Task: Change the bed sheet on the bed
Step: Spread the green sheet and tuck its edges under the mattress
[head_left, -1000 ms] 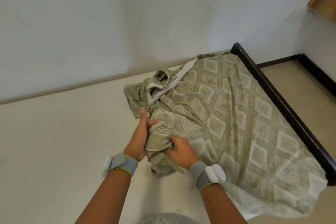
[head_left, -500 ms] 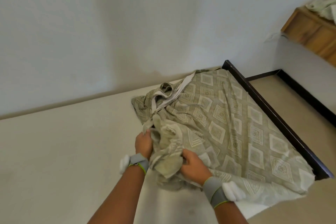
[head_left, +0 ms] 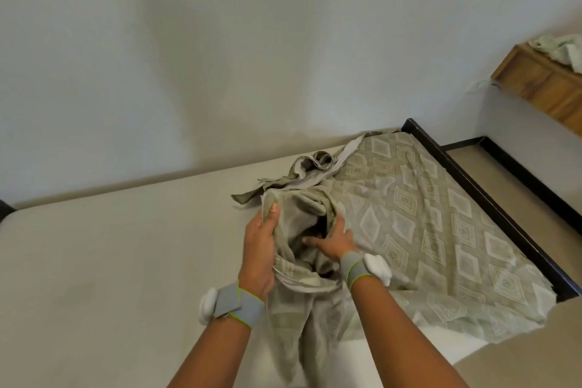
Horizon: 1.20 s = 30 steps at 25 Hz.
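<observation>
While two hands grip, one sheet (head_left: 425, 217) bunches.

The left hand (head_left: 260, 249) now sits lower on the sheet (head_left: 419, 217) than a second ago, thumb pressed over a raised fold, no longer sticking up. The right hand (head_left: 333, 241) now reaches into the bunched cloth with fingers buried in the folds, where earlier it gripped the bundle from below. The gathered bunch is larger and hangs down between the forearms. More bare mattress (head_left: 110, 261) shows left of the sheet.
</observation>
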Tool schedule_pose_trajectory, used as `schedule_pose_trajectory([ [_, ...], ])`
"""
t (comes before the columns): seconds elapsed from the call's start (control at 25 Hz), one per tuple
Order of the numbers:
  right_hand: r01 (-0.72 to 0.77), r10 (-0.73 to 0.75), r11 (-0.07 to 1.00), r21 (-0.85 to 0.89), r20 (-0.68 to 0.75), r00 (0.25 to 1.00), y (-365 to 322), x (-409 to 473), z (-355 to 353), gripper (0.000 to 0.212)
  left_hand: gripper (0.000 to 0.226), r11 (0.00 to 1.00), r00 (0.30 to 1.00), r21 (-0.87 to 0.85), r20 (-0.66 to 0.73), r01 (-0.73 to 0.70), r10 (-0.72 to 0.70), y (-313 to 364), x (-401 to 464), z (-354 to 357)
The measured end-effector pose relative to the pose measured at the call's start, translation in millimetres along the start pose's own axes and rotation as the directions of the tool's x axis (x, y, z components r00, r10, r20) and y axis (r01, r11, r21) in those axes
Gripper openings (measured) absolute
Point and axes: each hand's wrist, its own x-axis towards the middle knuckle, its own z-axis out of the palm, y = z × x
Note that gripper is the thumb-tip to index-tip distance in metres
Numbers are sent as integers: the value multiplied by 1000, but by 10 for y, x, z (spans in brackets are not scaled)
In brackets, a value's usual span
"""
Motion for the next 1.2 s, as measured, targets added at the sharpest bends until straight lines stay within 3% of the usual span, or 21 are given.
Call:
schedule_pose_trajectory([
  [0.04, -56, 46, 994, 96, 101, 994, 11, -38, 147, 115, 30, 1000, 1000, -6, -8, 15, -15, 84, 4, -95],
  [0.12, -74, 2, 929, 363, 194, 981, -3, -157, 407, 96, 30, 999, 999, -8, 5, 41, -41, 198, -10, -229],
  [0.24, 46, -276, 741, 670, 242, 930, -340, -436, 645, 53, 28, 996, 996, -23, -1, 92, -92, 259, 46, -308],
  [0.32, 123, -444, 702, 702, 296, 846, -508, -674, 715, 55, 25, 993, 993, 14, 0, 121, -121, 281, 65, -315],
  [0.44, 305, -522, 784, 541, 308, 795, -409, -840, 655, 69, 19, 988, 988, 39, 24, 152, -153, 276, 61, -288],
  [0.56, 463, -521, 852, 246, 301, 799, -185, -827, 486, 54, 19, 975, 975, -10, 37, 222, -221, 252, -10, -289],
  [0.64, 523, -525, 851, 53, 140, 839, -151, -852, 450, 32, 18, 964, 964, 45, -41, 264, -262, 218, 4, -296],
  [0.72, 551, -551, 834, -20, 17, 834, -146, -988, 421, 21, 13, 929, 921, 63, -171, 364, -349, 121, 152, -303],
  [0.84, 660, -658, 751, -19, 72, 750, -112, -1199, 410, 19, 20, 890, 862, 39, -272, 455, -428, 44, 384, -397],
  [0.92, 653, -651, 757, 0, 86, 754, -43, -1250, 406, 19, 10, 921, 871, -35, -312, 388, -379, 117, 410, -462],
  [1.0, 594, -594, 804, 17, 71, 802, -2, -1259, 463, 14, 20, 955, 890, -78, -348, 285, -294, 271, 366, -519],
  [1.2, 475, -478, 860, -186, 34, 878, -225, -1418, 1016, 15, 27, 983, 926, -161, -350, 86, -139, 644, 214, -1054],
])
